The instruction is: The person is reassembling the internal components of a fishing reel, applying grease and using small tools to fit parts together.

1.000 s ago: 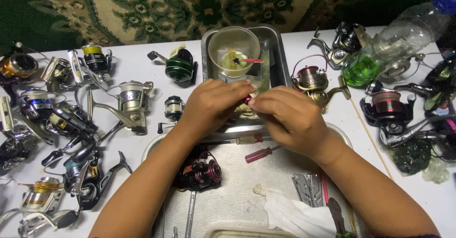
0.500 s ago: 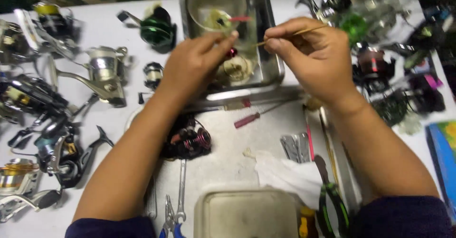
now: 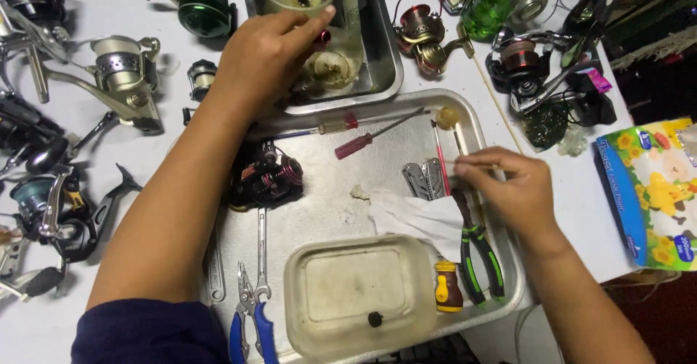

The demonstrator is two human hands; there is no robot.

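White tabletop fills the head view, crowded with fishing reels (image 3: 120, 73) at nine o'clock and more at two o'clock. I see my left hand (image 3: 265, 55) reaching to twelve o'clock into the small steel tray (image 3: 385, 59), fingers pinched on a small dark-red part (image 3: 321, 37) above a round greasy piece, likely to keep drips inside the tray. My right hand (image 3: 508, 189) at three o'clock grips a thin stick (image 3: 472, 163) between thumb and fingers, over the large steel tray (image 3: 327, 211) where a dark reel (image 3: 265, 179), red screwdriver (image 3: 363, 142) and green pliers (image 3: 479, 255) lie within reach.
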